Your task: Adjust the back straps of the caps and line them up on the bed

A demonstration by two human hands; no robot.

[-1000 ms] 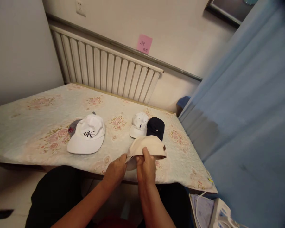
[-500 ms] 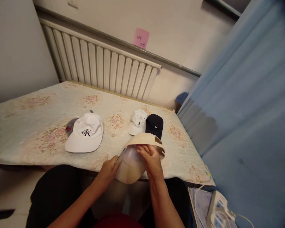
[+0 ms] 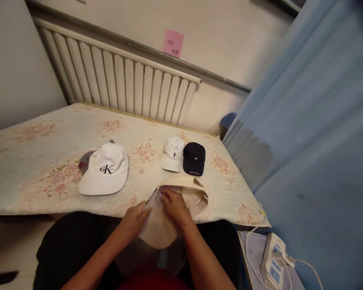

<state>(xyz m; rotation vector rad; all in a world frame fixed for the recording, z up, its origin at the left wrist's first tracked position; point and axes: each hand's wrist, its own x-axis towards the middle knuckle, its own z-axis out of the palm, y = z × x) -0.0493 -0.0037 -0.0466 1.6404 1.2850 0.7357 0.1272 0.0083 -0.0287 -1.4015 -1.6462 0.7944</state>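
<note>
A drop is the risk here: should your left hand (image 3: pixel 135 219) loosen its pinch on the brim's side, the cream cap (image 3: pixel 157 228), its brim reaching past the near edge of the flowered cloth (image 3: pixel 33 161), could tip toward your lap. The cap sits tilted between your hands, opening toward you; your right hand (image 3: pixel 176 207) is at that opening, fingers bunched, though whether they grip the lining cannot be told. A black cap (image 3: pixel 194 159) lies just beyond.
</note>
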